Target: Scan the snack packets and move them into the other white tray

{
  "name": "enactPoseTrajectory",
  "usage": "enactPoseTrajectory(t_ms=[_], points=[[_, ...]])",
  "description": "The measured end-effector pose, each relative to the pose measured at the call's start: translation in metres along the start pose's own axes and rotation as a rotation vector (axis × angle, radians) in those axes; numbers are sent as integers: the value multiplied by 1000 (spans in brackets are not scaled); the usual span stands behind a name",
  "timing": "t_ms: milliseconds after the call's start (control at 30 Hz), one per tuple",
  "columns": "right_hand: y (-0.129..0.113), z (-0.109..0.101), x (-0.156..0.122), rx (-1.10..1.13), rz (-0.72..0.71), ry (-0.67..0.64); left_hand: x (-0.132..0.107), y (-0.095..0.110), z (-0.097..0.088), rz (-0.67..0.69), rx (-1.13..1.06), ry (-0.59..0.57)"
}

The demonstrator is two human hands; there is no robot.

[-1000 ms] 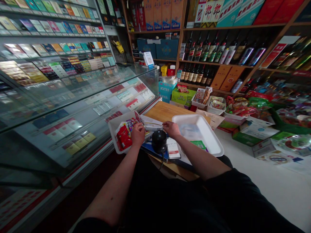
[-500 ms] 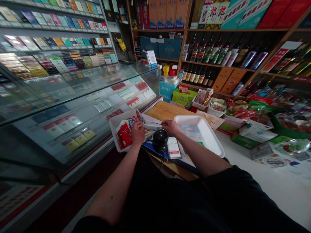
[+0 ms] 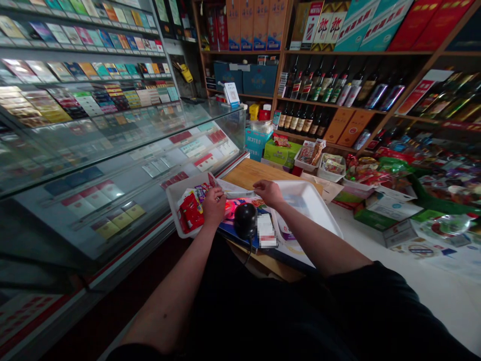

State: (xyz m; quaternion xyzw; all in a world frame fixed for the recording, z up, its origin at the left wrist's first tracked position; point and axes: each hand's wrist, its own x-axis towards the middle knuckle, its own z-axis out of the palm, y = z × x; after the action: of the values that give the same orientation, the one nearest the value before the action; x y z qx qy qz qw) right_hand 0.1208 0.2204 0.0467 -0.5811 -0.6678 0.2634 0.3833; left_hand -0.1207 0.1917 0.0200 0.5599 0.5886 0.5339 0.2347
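Observation:
Between my two hands stretches a thin whitish strip (image 3: pixel 240 193), too small to name closely. My left hand (image 3: pixel 214 205) is closed in a pinch at its left end, over the edge of a white basin (image 3: pixel 173 210) holding red packets (image 3: pixel 191 210) and other colourful packets. My right hand (image 3: pixel 267 192) pinches the strip's right end, beside a second white tray (image 3: pixel 332 220). Below the strip lie bright pink and red packets (image 3: pixel 230 208), partly hidden by my left hand. A black round device (image 3: pixel 245 220) with a cable stands in front, next to a phone (image 3: pixel 266 230).
The wooden table top (image 3: pixel 259 171) extends behind the trays. A glass display counter (image 3: pixel 150 150) runs along the left. Cartons and snack boxes (image 3: pixel 280 153) line the back right, below shelves of bottles (image 3: pixel 323 87). An open carton flap (image 3: pixel 323 189) sits beyond the right tray.
Pink and red packets now show below the strip between my hands. My right hand has shifted slightly right relative to the black device. The view has tilted slightly.

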Motion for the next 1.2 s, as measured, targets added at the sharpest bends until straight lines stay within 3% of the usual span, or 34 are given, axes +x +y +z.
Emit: enactPoseTrajectory(t_ms=[167, 367, 633, 767, 933, 1200], points=[[6, -35, -15, 40, 3, 64, -15, 37, 9, 88, 93, -70], [34, -81, -50, 117, 60, 117, -48, 69, 35, 291, 151, -199], [68, -129, -125, -125, 130, 160, -98, 94, 77, 492, 353, -440], [77, -142, -157, -315, 143, 194, -118, 97, 96, 531, 418, -520], [83, -152, -177, -405, 163, 227, -134, 102, 110, 587, 433, -578], [101, -155, -206, -394, 191, 307, -151, 109, 114, 582, 394, -619]])
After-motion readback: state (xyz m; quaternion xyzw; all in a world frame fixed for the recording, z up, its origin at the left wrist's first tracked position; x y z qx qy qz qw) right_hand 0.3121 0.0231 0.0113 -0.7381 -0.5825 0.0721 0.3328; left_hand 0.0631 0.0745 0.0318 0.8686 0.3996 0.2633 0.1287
